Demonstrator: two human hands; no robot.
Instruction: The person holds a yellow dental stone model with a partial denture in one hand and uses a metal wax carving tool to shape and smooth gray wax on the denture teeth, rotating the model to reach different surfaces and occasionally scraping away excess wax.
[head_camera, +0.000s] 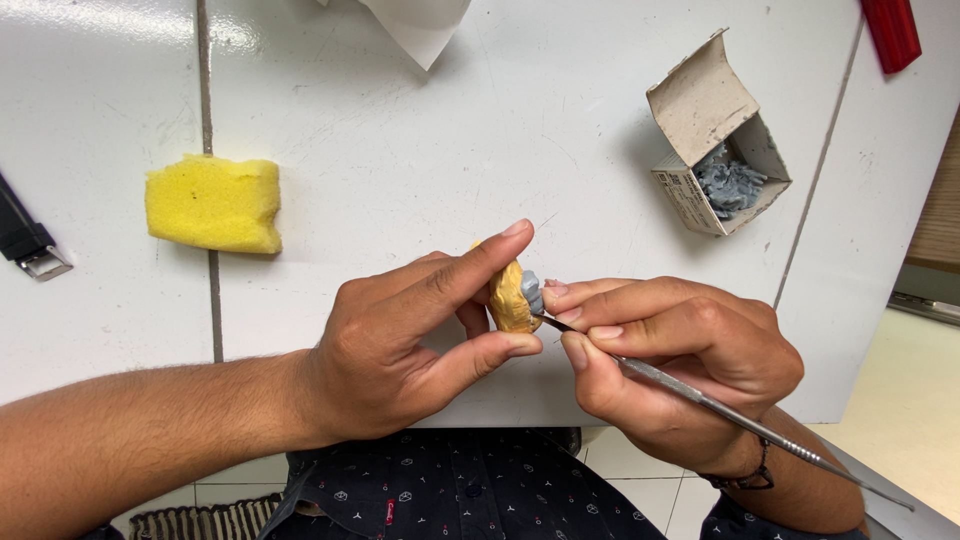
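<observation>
Just below the open cardboard box (718, 140), which lies tipped on the white table (500, 120) with grey wax-like lumps showing inside, both hands meet over the table's front edge in the head view. Left and below the box, the left hand (400, 340) is closed on a small yellow plaster model (510, 298), pinched between the forefinger along its top and the thumb underneath. A grey piece (531, 290) sits on the model's right face. Right of the model, and lower than the box, the right hand (670, 350) is closed pen-fashion around a thin metal carving tool (720, 405), whose tip touches the model just under the grey piece.

By its look the model is light, stiff and brittle, likely to chip if squeezed or dropped, so the broad top and bottom faces seem the safe places to hold it; the grey piece looks softer and easily marked.

Far left of the box lies a yellow sponge (213, 203), well apart from the hands.
</observation>
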